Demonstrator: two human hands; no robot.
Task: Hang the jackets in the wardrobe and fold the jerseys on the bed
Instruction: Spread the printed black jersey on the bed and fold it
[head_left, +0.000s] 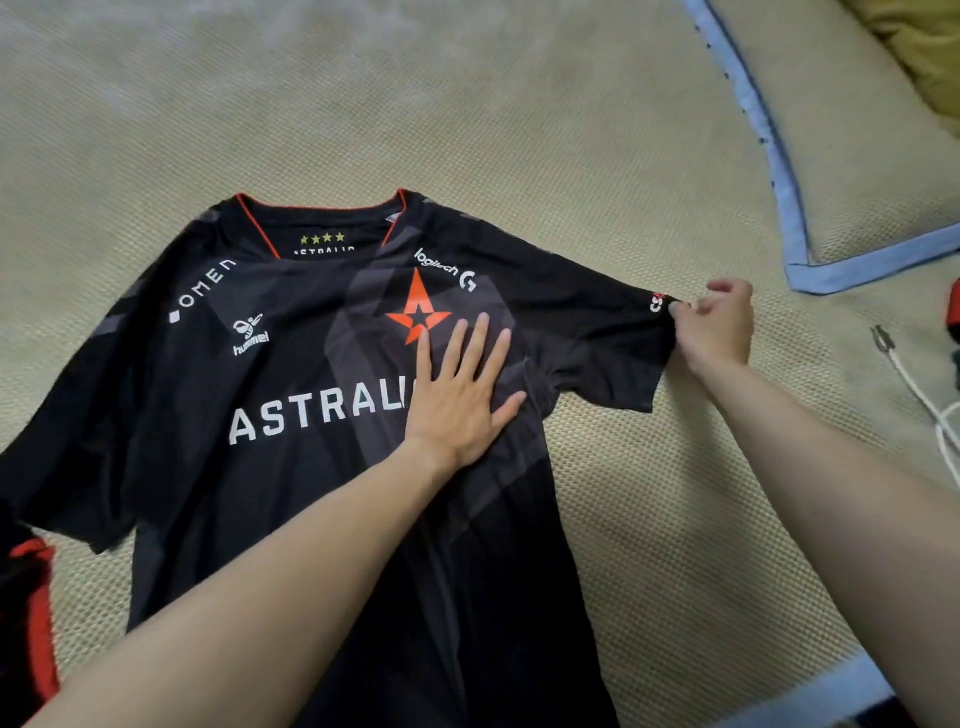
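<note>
Under left hand (462, 400), jersey (291, 374); apparently sleeve-pinched.

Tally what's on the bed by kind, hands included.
Jerseys: 2, the black jersey and a red-black one at the left edge
Pillows: 1
Cables: 1
Hands: 2, left hand, right hand
Total: 6

- Black short-sleeved cloth jersey (291, 415): smooth, matt, printed white lettering.
- Beige woven bed mat (649, 493) beneath the jersey: coarse, ribbed, blue cloth edging.
</note>
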